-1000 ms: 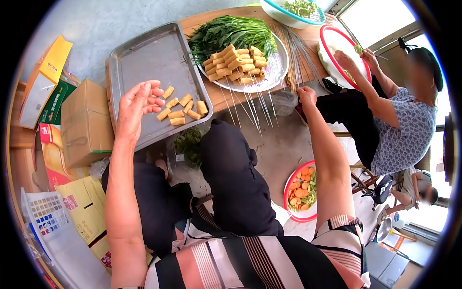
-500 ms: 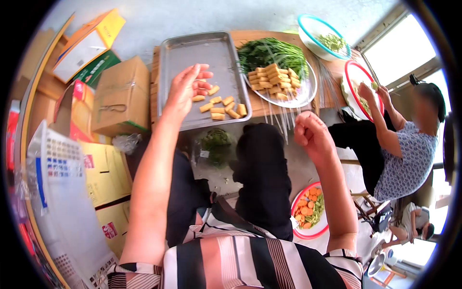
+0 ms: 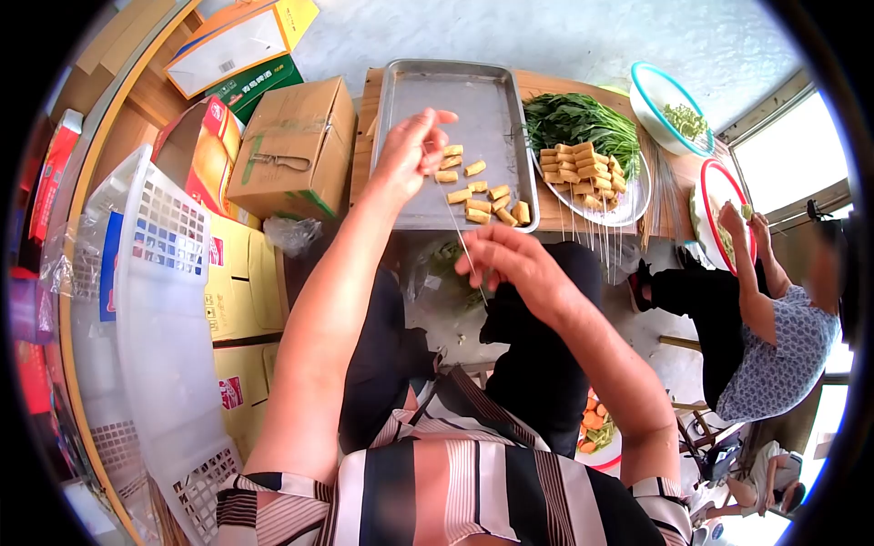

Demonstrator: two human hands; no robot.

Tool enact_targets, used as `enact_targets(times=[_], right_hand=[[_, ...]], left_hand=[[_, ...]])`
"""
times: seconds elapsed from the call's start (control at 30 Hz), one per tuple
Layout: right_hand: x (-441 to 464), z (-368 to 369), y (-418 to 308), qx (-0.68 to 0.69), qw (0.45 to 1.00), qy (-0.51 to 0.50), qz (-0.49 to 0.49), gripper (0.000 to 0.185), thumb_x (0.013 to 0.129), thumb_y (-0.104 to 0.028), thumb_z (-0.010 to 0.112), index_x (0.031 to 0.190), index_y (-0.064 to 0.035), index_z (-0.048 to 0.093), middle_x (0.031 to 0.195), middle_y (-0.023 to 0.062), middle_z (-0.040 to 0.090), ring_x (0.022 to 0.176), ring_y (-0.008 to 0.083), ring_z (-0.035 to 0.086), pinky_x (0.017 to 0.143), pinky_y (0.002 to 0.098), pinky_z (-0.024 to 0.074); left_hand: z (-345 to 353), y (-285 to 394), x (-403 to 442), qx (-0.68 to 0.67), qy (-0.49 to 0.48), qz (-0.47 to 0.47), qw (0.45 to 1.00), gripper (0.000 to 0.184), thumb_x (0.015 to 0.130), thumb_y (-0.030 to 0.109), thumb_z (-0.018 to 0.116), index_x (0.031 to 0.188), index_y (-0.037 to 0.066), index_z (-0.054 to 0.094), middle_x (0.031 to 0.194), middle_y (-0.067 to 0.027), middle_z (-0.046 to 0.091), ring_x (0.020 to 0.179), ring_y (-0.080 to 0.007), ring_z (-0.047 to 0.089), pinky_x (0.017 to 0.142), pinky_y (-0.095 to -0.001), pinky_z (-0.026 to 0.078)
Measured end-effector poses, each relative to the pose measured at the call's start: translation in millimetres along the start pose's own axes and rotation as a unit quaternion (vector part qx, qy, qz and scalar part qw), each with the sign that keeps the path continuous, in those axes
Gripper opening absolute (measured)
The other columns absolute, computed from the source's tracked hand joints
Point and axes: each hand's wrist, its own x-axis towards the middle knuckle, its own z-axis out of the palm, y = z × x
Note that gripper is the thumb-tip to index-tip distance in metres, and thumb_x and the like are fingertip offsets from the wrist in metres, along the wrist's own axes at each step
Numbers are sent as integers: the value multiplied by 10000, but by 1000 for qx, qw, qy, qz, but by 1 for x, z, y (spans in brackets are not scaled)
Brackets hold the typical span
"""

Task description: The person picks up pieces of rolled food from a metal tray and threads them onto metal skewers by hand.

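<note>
My left hand (image 3: 410, 156) is above the left part of a metal tray (image 3: 446, 100), fingers curled in a pinch at the upper end of a thin skewer (image 3: 462, 244). Whether a brown roll sits inside those fingers is hidden. My right hand (image 3: 514, 268), in front of the tray's near edge, has its thumb and fingers closed around the skewer lower down. The skewer slants between both hands, its lower end past my right hand. Several short brown rolls (image 3: 478, 187) lie loose in the tray, some close beside my left fingertips.
Right of the tray, a white plate (image 3: 644, 196) bears stacked skewered rolls (image 3: 583, 166) and leafy greens (image 3: 583, 118). Bare skewers (image 3: 669, 177) lie beyond it. A blue-rimmed basin (image 3: 648, 91) stands behind. Cardboard boxes (image 3: 296, 146) are at left; a person (image 3: 774, 337) sits at right.
My right hand has come left toward the tray, and a skewer now spans both hands. My left hand's fingers have curled in. The view has shifted, moving the scene rightward.
</note>
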Motion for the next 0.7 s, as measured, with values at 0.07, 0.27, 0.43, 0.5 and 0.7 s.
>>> enact_targets(times=[0.07, 0.27, 0.43, 0.5, 0.7], right_hand=[[24, 1, -5, 43, 999, 14, -9, 208, 909, -257, 539, 970, -64, 585, 796, 23, 629, 655, 72, 554, 574, 210, 401], [71, -25, 7, 86, 988, 111, -62, 167, 925, -191, 510, 940, -60, 611, 632, -8, 555, 521, 67, 483, 490, 193, 345], [66, -57, 1, 186, 952, 202, -138, 153, 917, -165, 512, 955, -43, 596, 607, -6, 518, 514, 65, 437, 490, 203, 326], [63, -60, -1, 187, 951, 205, -138, 156, 919, -166, 510, 960, -42, 594, 608, -7, 513, 520, 64, 432, 496, 203, 328], [59, -66, -2, 193, 947, 215, -139, 171, 919, -176, 512, 976, -36, 590, 613, -7, 505, 530, 64, 422, 510, 205, 332]], left_hand=[[15, -11, -6, 31, -17, -14, 999, 365, 962, 350, 463, 1058, 12, 564, 646, 32, 489, 457, -38, 358, 410, -182, 260], [0, -16, 12, 128, -26, -92, 987, 583, 916, 555, 418, 1151, 43, 567, 912, -39, 613, 783, -122, 588, 690, -262, 459], [-91, -63, 74, 507, 120, -67, 851, 528, 854, 517, 524, 1200, 120, 564, 1054, -113, 593, 982, -230, 575, 861, -361, 454], [-105, -84, 83, 587, 132, -87, 794, 521, 832, 495, 553, 1222, 149, 558, 1127, -135, 571, 1053, -269, 554, 917, -392, 435], [-52, -105, 86, 682, 223, -178, 673, 501, 824, 455, 560, 1285, 265, 514, 1322, -97, 400, 1231, -294, 380, 982, -500, 349]])
